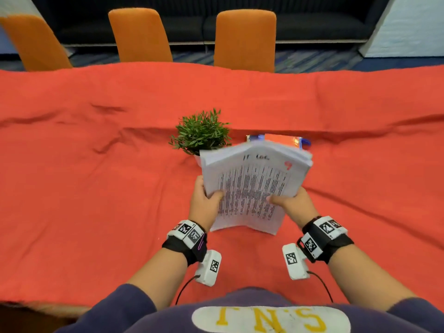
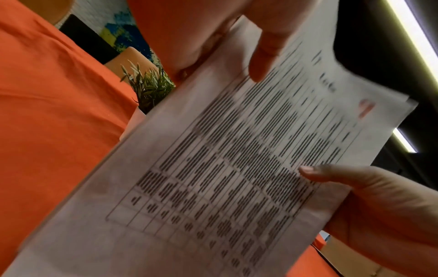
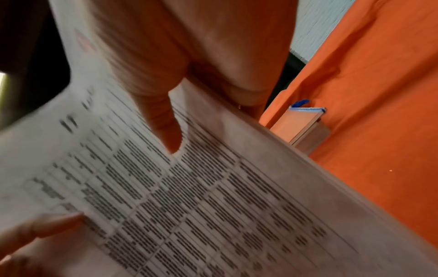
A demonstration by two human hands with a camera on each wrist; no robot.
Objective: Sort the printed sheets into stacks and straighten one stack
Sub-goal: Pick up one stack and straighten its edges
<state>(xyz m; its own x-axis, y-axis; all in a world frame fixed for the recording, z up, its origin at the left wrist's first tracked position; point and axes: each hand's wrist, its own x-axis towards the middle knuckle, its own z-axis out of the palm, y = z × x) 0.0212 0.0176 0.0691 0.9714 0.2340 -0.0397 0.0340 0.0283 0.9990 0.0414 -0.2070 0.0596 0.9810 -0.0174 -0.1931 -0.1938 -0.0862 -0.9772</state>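
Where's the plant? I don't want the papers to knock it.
In the head view, the plant stands mid-table on the red cloth, just behind the upper left corner of the held papers.

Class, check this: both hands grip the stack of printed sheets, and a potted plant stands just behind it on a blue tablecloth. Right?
Wrong on one point: the tablecloth is red-orange, as the head view shows. Both the left hand and right hand do grip the stack of printed sheets, potted plant behind.

- An orange-red tablecloth (image 1: 96, 164) covers the table, wrinkled across its middle.
- A small green potted plant (image 1: 201, 133) stands mid-table.
- Just right of it lies a flat item with blue edges (image 1: 283, 139).
- Three orange chairs (image 1: 245, 39) line the far side.
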